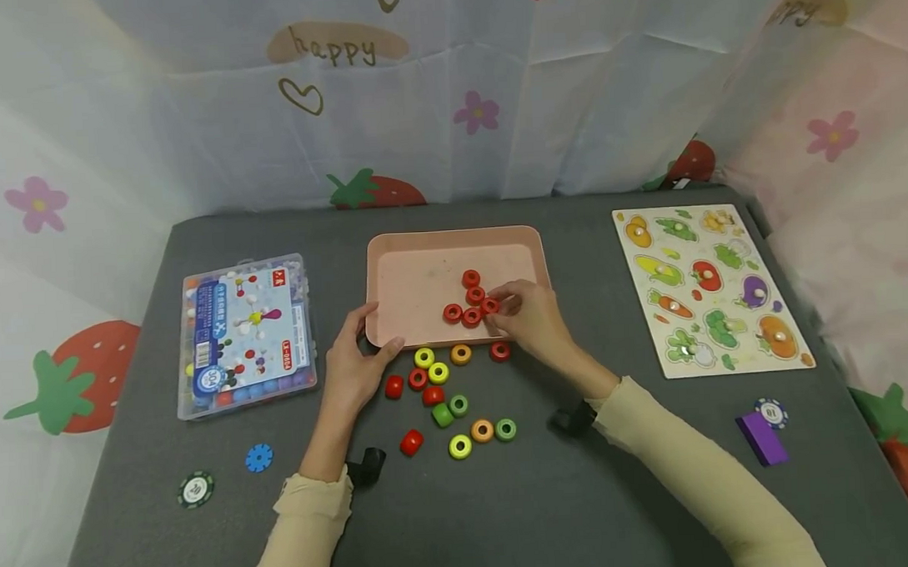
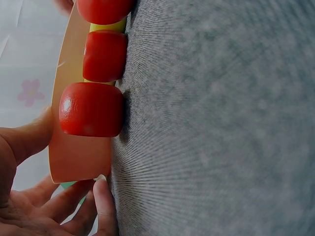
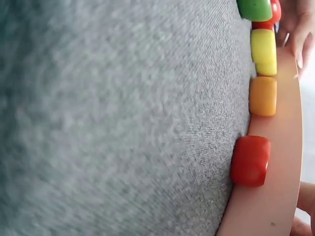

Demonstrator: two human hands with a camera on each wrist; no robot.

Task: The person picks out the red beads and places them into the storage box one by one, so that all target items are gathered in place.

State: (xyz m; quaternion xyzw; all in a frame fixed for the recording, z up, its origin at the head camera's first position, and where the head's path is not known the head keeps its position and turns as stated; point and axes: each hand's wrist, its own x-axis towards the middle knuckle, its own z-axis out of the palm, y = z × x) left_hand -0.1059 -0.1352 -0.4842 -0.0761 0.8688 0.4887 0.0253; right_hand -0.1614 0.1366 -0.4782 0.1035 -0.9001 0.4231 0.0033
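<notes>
From the head view, the left hand (image 1: 354,366) holds the near left corner of the pink tray (image 1: 416,276), thumb on the front edge and fingers curled round the side. The right hand (image 1: 532,317) is over the other end of the tray and seems to pinch a red bead (image 1: 489,306) between thumb and finger. The tray runs long from the left hand across to the right hand. Four more red beads (image 1: 452,313) sit in it, bunched by the right fingertips and well apart from the left hand. The nearest loose bead (image 1: 500,351) is red too; it stands by the tray's front edge, just on the near side of the right hand. More beads, yellow (image 1: 424,358), orange (image 1: 482,431), green (image 1: 506,430) and red (image 1: 411,443), lie on the tabletop (image 1: 582,513) between the two hands and nearer the body. In the left wrist view, the left thumb is on the tray's rim, its fingers are at the tray's end, and three red beads line up beside the tray. In the right wrist view, only bits of the right hand show past the rim, so I can't tell its grip there; the loose red bead is close to it, and the orange, yellow and green ones are on the way to the left hand.
</notes>
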